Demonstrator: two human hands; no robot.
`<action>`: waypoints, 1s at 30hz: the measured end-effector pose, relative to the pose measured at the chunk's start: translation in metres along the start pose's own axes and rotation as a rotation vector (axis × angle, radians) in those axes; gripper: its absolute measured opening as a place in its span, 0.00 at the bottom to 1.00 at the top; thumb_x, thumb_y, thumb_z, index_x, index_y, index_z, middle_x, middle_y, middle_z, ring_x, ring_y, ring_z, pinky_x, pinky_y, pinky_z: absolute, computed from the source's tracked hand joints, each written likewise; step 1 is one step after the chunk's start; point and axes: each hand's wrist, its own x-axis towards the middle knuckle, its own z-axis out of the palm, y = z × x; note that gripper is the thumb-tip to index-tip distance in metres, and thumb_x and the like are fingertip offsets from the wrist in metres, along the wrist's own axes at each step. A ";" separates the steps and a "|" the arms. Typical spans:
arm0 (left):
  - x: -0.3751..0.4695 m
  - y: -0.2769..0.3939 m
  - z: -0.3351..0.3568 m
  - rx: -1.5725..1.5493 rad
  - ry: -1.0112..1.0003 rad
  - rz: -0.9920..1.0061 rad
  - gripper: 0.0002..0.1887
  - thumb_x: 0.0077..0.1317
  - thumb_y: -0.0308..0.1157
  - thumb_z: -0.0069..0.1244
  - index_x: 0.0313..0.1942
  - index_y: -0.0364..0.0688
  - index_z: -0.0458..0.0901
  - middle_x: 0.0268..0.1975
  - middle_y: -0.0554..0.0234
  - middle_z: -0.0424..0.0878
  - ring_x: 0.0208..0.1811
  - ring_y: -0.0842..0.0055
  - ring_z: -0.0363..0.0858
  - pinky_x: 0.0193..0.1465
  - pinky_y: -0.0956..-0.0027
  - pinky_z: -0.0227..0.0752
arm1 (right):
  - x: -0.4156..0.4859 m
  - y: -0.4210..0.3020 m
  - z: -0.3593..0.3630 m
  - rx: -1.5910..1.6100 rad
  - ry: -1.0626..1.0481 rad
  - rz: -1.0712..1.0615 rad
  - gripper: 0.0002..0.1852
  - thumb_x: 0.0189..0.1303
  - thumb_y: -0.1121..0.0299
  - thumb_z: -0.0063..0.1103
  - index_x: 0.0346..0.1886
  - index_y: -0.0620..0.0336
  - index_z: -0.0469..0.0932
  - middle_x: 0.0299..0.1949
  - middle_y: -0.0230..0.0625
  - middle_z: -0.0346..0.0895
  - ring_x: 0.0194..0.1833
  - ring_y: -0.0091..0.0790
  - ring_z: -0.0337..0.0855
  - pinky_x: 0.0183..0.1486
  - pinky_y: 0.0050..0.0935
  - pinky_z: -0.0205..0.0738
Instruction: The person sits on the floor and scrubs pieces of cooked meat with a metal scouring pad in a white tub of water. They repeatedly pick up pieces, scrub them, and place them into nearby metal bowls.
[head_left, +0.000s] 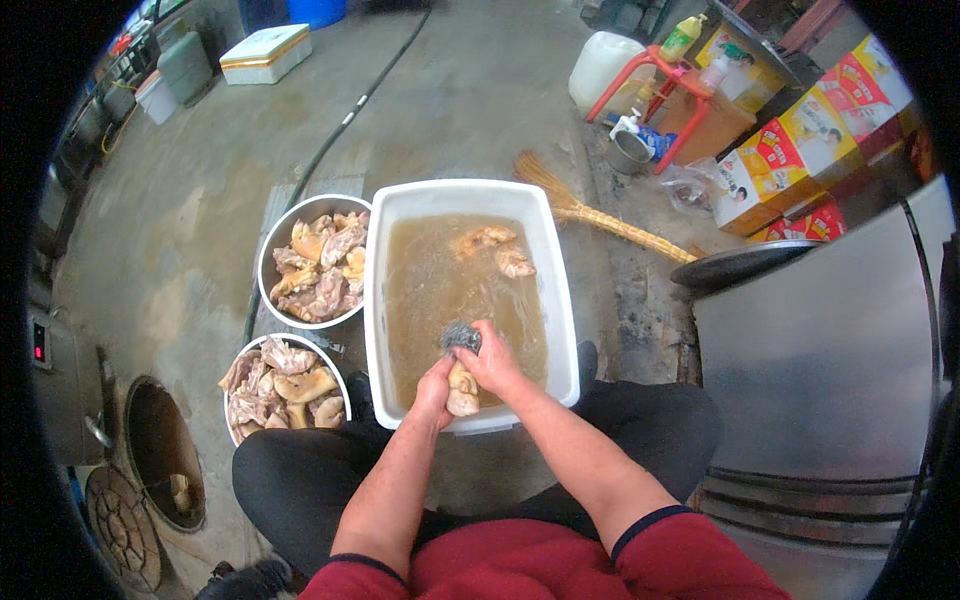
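Note:
A white plastic tub (561, 315) of cloudy brown water stands between my knees. Over its near end, my left hand (436, 388) is closed around a pale piece of meat, which looks like a pig's trotter (463, 391). My right hand (491, 358) holds a grey steel wool scrubber (460, 335) against the upper end of that piece. More meat (514, 259) pokes out of the water at the tub's far right. Two round white-rimmed basins, one farther off (268, 289) and one nearer (231, 420), stand at the left, heaped with raw meat pieces.
An open round floor hole (154, 450) lies at the left, its lid (124, 525) beside it. A black hose (330, 150) crosses the floor. At the right are a straw broom (615, 225), a red stool (701, 112), stacked cartons (795, 150) and a metal cabinet (810, 345).

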 end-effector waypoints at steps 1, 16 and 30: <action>-0.002 -0.002 0.001 -0.007 -0.046 -0.030 0.19 0.78 0.45 0.38 0.53 0.42 0.77 0.46 0.60 0.84 0.42 0.69 0.84 0.45 0.60 0.81 | -0.002 -0.002 -0.002 -0.044 0.037 0.042 0.26 0.59 0.60 0.69 0.54 0.63 0.71 0.51 0.60 0.78 0.54 0.59 0.79 0.56 0.48 0.74; -0.013 -0.005 -0.025 0.013 -0.352 -0.214 0.17 0.76 0.46 0.43 0.50 0.44 0.82 0.36 0.66 0.85 0.31 0.75 0.82 0.31 0.67 0.78 | -0.030 0.001 -0.027 0.020 0.088 0.033 0.28 0.59 0.61 0.71 0.57 0.64 0.69 0.49 0.53 0.79 0.52 0.49 0.81 0.55 0.45 0.74; -0.014 -0.011 0.001 0.194 -0.085 0.067 0.21 0.78 0.44 0.42 0.59 0.36 0.77 0.51 0.59 0.84 0.48 0.72 0.83 0.51 0.66 0.77 | -0.011 0.000 -0.019 0.151 0.292 0.120 0.26 0.60 0.65 0.69 0.57 0.63 0.68 0.43 0.46 0.81 0.42 0.46 0.83 0.49 0.41 0.78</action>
